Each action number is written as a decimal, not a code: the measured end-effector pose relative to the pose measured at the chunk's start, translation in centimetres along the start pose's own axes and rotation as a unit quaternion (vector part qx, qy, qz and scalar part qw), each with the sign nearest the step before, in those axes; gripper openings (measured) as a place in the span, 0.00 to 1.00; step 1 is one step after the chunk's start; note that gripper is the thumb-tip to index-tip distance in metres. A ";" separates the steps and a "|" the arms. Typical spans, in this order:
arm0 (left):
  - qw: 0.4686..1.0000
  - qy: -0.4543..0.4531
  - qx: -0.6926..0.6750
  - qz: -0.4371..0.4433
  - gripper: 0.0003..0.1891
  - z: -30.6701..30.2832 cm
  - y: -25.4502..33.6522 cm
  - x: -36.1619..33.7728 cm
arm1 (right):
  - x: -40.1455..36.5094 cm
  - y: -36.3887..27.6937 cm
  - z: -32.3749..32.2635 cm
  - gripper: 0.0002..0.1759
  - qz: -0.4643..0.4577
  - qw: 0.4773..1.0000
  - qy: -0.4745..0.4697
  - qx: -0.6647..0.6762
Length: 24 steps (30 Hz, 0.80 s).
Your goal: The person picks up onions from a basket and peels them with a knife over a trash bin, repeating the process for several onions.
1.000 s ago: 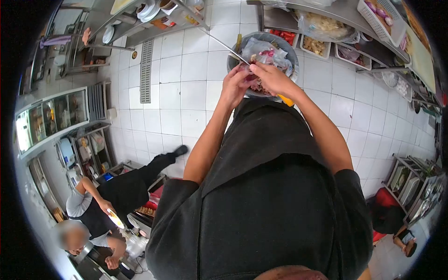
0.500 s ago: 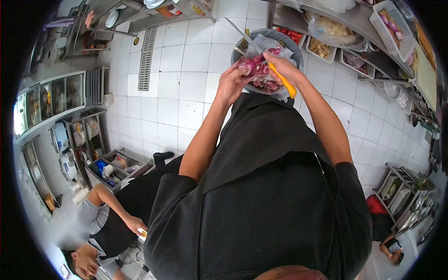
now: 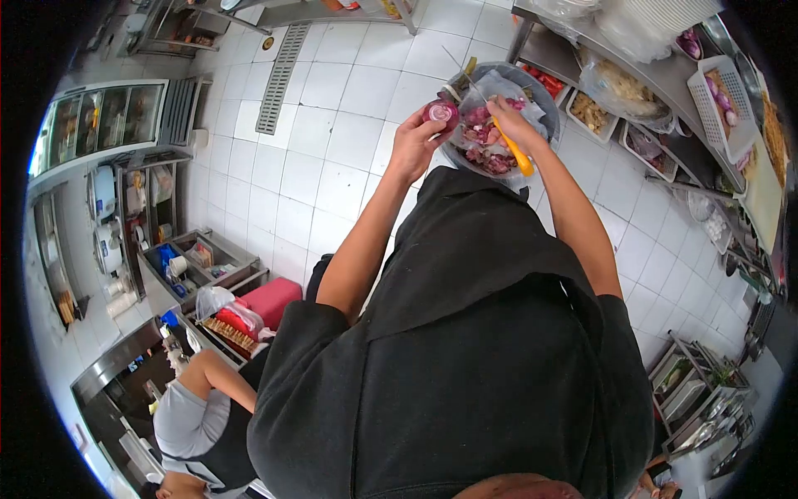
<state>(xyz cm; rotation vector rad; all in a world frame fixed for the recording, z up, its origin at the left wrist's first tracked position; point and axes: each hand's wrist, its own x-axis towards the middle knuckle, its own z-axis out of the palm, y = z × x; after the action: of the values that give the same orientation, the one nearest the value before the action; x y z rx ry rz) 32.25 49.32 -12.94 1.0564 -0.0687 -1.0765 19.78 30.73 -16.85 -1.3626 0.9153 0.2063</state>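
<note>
A red onion [image 3: 440,115] sits in the fingers of my left hand [image 3: 416,145], its pale cut face showing. My right hand [image 3: 511,125] is wrapped around the yellow handle of a knife [image 3: 520,156]. The thin blade points away from me, up and to the left. Both hands are over a grey bin [image 3: 544,98] lined with a clear plastic bag [image 3: 499,87]. Purple onion skins and trimmings [image 3: 490,158] lie in the bag. The onion and the blade are apart.
Shelves at the right hold a white basket of onions [image 3: 723,112], a crate of pale yellow pieces [image 3: 592,115] and bagged food [image 3: 619,87]. A floor drain [image 3: 283,79] runs through the white tiles. A co-worker [image 3: 204,416] in an apron is at lower left.
The knife blade has moved off the onion and dropped lower over the bin. My left hand has turned the onion's cut face up. The co-worker has shifted, uncovering a red container.
</note>
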 end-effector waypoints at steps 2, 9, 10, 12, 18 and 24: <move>1.000 0.014 0.010 0.003 0.23 0.0 -0.1 0.1 | -0.2 -0.1 -0.3 0.41 -0.020 1.000 -0.009 -0.019; 0.999 -0.011 -0.038 -0.035 0.21 0.4 0.3 0.6 | -0.9 -0.9 0.0 0.40 -0.015 0.995 0.041 -0.090; 0.998 -0.018 -0.048 -0.036 0.21 0.5 0.4 0.6 | -1.1 -0.9 0.1 0.40 -0.028 0.993 0.049 -0.105; 0.997 -0.016 -0.067 -0.032 0.20 0.5 0.2 0.8 | -0.9 -0.6 -0.1 0.40 -0.057 0.991 0.040 -0.117; 0.994 -0.014 -0.100 -0.041 0.20 0.2 0.1 1.0 | -0.1 -0.4 -0.5 0.41 -0.057 0.994 0.022 -0.089; 0.989 0.011 -0.138 -0.057 0.23 -0.1 -0.1 1.0 | -0.1 -0.1 -0.2 0.40 -0.066 0.994 0.051 -0.076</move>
<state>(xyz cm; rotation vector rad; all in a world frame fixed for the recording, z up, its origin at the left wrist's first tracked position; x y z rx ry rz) 32.80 48.65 -13.48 0.8294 0.1561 -1.1399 19.68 30.56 -16.69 -1.5815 0.9053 0.1075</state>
